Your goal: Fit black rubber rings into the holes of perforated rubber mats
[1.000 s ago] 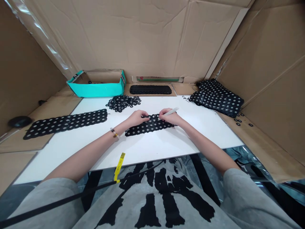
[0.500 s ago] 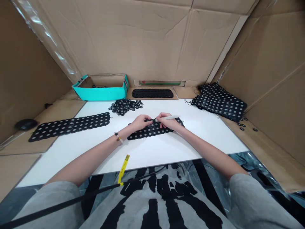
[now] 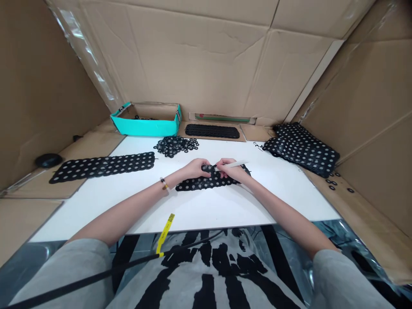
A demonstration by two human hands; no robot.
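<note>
A black strip of linked rings (image 3: 206, 183), dotted with pale round gaps, lies flat on the white board in front of me. My left hand (image 3: 195, 168) pinches its far edge near the middle, thumb and fingers together. My right hand (image 3: 230, 169) grips a slim white pen-shaped tool (image 3: 238, 163), whose near end points up to the right. The tool's tip meets the strip's far edge close to my left fingertips; fingers hide the exact contact. The right wrist covers part of the strip's right end.
A second ring strip (image 3: 106, 166) lies at the left, beside a black round object (image 3: 48, 160). Loose black rings (image 3: 174, 146) are heaped before a turquoise box (image 3: 146, 127). Behind is a dark folded strip (image 3: 212, 131). Stacked dotted pieces (image 3: 304, 146) lie at the right, near scattered rings (image 3: 332, 187).
The view has shifted and tilted a little, so things appear further right. Both hands stay at the strip's far edge with the white tool held; the fingers have moved only slightly.
</note>
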